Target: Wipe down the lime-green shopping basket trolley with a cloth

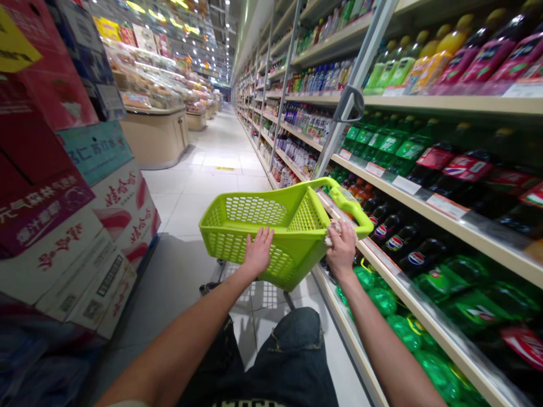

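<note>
A lime-green plastic shopping basket (254,217) on a wheeled frame stands in the aisle in front of me, and nothing shows inside it. My left hand (257,252) rests on its near rim with fingers curled over the edge. My right hand (340,249) is closed at the basket's right corner, just below the green handle (350,206). Something pale and crumpled (334,230) shows at my right fingers; I cannot make out what it is.
Shelves of soft-drink bottles (424,164) run along the right, close to the basket. Stacked cardboard boxes (76,226) stand on the left. A grey upright post (352,96) rises behind the basket. The tiled aisle floor (212,169) stretches ahead past display counters (155,133).
</note>
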Available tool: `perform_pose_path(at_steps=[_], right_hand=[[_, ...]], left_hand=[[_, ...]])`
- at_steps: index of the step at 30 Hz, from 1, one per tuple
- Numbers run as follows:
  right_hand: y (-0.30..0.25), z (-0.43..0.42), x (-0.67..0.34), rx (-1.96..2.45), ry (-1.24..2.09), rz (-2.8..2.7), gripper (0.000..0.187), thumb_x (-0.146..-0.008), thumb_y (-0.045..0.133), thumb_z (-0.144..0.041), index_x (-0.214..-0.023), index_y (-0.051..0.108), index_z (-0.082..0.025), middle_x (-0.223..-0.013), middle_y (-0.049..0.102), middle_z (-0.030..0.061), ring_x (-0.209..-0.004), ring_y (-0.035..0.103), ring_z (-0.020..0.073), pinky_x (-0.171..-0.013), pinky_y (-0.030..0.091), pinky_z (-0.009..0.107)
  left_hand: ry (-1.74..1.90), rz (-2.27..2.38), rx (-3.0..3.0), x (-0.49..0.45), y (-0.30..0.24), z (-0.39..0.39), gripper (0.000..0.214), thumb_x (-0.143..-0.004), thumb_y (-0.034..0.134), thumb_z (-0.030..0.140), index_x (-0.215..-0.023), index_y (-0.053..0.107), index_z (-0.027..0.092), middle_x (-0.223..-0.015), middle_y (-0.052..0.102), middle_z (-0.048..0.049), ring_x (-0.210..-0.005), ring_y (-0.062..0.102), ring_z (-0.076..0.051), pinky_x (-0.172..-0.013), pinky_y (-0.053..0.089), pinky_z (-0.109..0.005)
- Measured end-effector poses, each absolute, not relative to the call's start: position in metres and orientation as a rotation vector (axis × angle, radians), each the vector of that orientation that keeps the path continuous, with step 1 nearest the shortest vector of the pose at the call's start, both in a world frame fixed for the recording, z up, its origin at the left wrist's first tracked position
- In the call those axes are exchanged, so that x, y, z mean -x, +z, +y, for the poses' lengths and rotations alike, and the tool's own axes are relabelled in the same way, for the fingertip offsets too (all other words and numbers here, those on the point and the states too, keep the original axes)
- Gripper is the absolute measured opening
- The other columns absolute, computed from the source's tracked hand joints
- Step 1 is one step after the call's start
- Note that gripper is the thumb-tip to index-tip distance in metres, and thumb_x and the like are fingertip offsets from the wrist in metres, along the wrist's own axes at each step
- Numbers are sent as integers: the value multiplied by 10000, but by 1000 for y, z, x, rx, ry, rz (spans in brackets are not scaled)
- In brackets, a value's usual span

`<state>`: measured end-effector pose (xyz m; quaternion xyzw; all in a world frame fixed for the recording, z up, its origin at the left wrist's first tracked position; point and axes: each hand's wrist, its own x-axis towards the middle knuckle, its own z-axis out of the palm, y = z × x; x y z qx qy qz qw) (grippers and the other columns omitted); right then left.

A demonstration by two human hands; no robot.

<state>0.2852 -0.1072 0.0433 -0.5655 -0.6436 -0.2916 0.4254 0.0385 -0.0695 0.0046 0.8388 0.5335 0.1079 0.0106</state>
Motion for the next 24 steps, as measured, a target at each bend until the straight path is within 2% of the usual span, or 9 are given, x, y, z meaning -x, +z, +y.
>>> perform_pose_path(at_steps=[5,9,17,24], right_hand=[[22,-92,-237,1300,-629,-1858,252,-802,462,-121,-951,655,-185,-1147,573,94,-1130,456,206,-973,361,391],[29,-85,-223,1292,-595,-2131,213,-809,486,-153,-919,660,-207,-1128,592,64,-1092,476,201,-931,382,355],[75,-91,-304,1707,-758,-1710,292,-737,435,-79,-865,666,-203,-1071,595,72,-982,503,220,-844,392,379],[60,-80,-238,1624,-609,-2058,476,-706,402,-5,-1121,563,-174,-1107,604,77,-987,526,199,-855,382,324]], left_hand=[[323,1680,-2599,-40,5,-65,722,-679,366,70,-1369,172,151,-1458,163,-56,-1335,126,-209,-1039,182,-528],[338,1664,-2634,-37,6,-64,701,-693,345,64,-1367,182,164,-1454,178,-54,-1334,134,-196,-1041,158,-534],[322,1656,-2632,-39,4,-69,737,-663,359,66,-1371,169,142,-1460,147,-56,-1337,116,-207,-1039,164,-526],[377,1626,-2679,-36,-2,-68,710,-685,324,63,-1371,175,170,-1454,176,-36,-1336,125,-185,-1044,142,-532]])
